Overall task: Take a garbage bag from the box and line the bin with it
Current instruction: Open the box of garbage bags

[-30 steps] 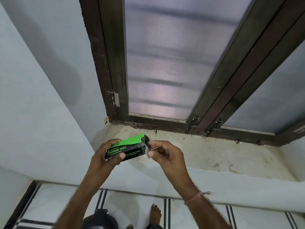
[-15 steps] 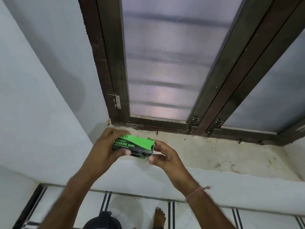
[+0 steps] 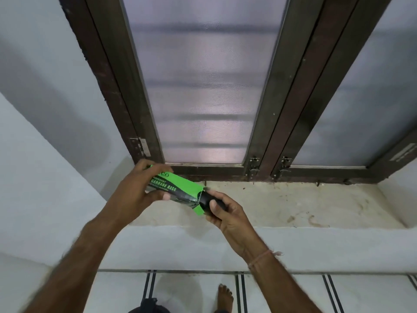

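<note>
A green and black garbage bag box (image 3: 178, 187) is held slanted over the window sill, its right end flap open. My left hand (image 3: 137, 190) grips the box around its left half. A black roll of garbage bags (image 3: 204, 199) sticks out of the open right end. My right hand (image 3: 225, 211) is closed around that roll, thumb on top. At the bottom edge a dark rounded shape (image 3: 149, 307) shows between my feet; I cannot tell whether it is the bin.
A stained stone window sill (image 3: 293, 204) runs below a dark wooden window frame (image 3: 277, 123) with frosted panes. White walls stand at left and below the sill. My bare foot (image 3: 224, 297) rests on the white tiled floor with black stripes.
The box has tilted with its right end lower and its flap open. My right hand has drawn the black roll partly out of that end.
</note>
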